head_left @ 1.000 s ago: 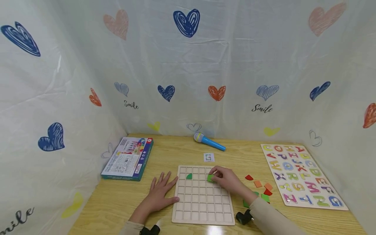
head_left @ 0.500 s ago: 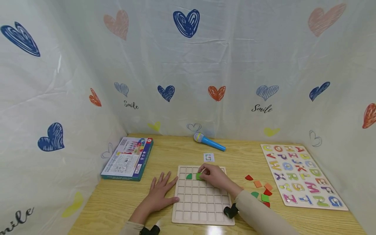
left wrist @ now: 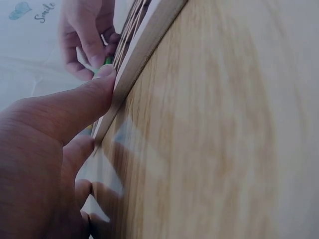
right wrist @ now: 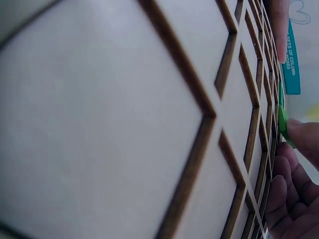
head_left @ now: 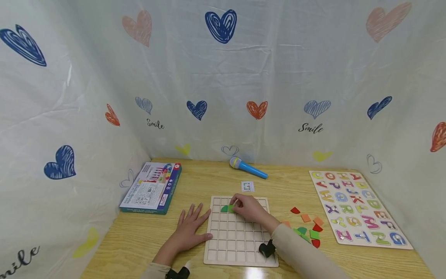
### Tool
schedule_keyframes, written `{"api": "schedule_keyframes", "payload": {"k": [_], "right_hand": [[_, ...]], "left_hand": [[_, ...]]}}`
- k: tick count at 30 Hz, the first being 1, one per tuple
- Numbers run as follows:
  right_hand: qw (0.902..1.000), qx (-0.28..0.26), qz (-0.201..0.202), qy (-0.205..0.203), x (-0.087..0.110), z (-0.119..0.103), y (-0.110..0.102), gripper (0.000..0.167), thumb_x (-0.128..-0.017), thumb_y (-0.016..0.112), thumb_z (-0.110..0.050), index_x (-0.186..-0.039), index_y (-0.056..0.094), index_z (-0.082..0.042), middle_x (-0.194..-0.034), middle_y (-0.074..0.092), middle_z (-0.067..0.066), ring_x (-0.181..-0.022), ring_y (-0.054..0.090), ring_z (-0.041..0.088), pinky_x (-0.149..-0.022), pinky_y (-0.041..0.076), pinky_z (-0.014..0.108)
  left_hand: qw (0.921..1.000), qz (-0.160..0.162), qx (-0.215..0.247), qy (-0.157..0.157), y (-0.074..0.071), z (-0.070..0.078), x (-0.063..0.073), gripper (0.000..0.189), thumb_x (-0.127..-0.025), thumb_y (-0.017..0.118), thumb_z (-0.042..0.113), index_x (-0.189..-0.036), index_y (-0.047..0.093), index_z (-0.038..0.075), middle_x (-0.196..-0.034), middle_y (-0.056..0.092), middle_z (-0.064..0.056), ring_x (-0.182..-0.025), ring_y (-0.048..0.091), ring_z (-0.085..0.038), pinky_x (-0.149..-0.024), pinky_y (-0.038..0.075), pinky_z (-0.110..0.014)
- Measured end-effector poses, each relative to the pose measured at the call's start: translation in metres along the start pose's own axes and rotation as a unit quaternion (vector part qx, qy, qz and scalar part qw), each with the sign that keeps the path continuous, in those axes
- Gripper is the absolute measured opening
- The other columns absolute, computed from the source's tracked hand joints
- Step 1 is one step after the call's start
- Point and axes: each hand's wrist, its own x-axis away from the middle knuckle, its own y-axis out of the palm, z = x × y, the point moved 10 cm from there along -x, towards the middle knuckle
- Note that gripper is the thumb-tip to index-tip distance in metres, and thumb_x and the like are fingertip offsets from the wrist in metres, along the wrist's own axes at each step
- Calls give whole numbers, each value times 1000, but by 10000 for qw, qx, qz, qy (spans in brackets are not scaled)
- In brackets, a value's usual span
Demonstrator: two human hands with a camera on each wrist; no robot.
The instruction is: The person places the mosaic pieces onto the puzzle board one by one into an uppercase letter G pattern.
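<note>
A wooden grid board (head_left: pixel 240 246) lies on the table, with a dark green rounded tile (head_left: pixel 224 209) in one of its upper left cells. My right hand (head_left: pixel 249 207) pinches a light green square tile (head_left: pixel 230 208) between thumb and fingers, right beside that rounded tile. The right wrist view shows the pinched green tile (right wrist: pixel 283 121) at the thumb tip, low over the grid. My left hand (head_left: pixel 189 230) lies spread at the board's left edge. In the left wrist view its thumb (left wrist: pixel 94 94) rests against the board's side (left wrist: pixel 144 47).
Loose red, orange and green tiles (head_left: pixel 314 235) lie right of the board. Behind it are a small printed card (head_left: pixel 247 186) and a blue toy microphone (head_left: pixel 249 168). An alphabet board (head_left: pixel 360 211) stands to the right, a boxed set (head_left: pixel 151 188) to the left.
My right hand has carried the light green square leftward across the board until it sits next to the dark green tile. The left hand has stayed in place.
</note>
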Motion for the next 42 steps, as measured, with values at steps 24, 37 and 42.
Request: {"api": "schedule_keyframes", "payload": {"k": [24,37,42], "right_hand": [[9998,-55,-45,-205,11,0,-6,22,-95,70,-9,-117,71,-8,-87,60,-7,-78,55,9,-70,49,27],[9992,-62,250,-290,45,21,-32,17,-97,68,-9,-114,71,-10,-90,60,-8,-80,54,7,-71,50,26],[9990,-17,443,42,65,40,-50,17,-98,68,-10,-114,71,-14,-91,60,-9,-80,55,8,-70,50,24]], "left_hand": [[10000,-16,-56,5,0,3,-1,80,-91,66,58,-157,42,20,-167,20,-19,-154,5,-46,-117,-5,-69],[10000,-2,-38,-23,-1,1,0,81,-91,67,58,-158,41,20,-168,19,-18,-154,4,-45,-118,-6,-67],[10000,-24,13,-5,0,1,0,82,-91,67,58,-158,41,19,-167,19,-18,-154,3,-45,-118,-6,-68]]}}
